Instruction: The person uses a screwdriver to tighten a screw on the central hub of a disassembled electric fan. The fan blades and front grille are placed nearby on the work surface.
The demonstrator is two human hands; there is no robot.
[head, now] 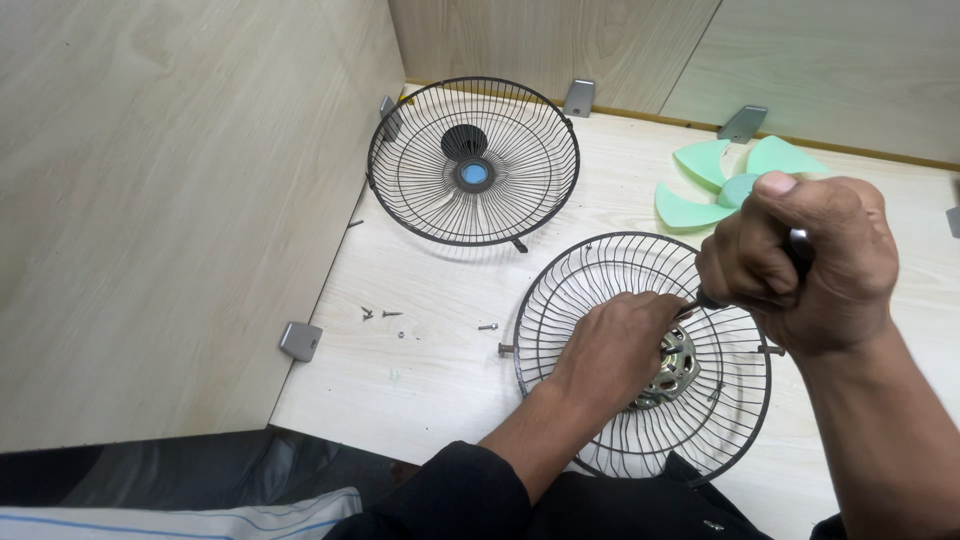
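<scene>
Head view: the right hand has its grip clamped around the dark handle of a screwdriver, whose tip angles down toward the centre of a black wire fan guard lying flat on the pale wooden bench. The left hand rests inside the guard with its fingers curled together against the metal motor at the hub, pressing it in place rather than plainly grasping it. The point where the tip meets its screw is hidden behind the fingers, so a slip is the main hazard: if the blade rides out of the screw head, it could jab the steadying fingers just beside it or scar the motor windings. The guard sits on thin wires and could rock or slide if the downward push goes off centre. Several loose screws lie scattered on the bench to the left, well apart from the hands, and could roll off or be lost. A second wire guard with a blue centre cap leans near the back corner, and a pale green fan blade lies behind the right hand, near enough for an elbow or wrist to knock it.
</scene>
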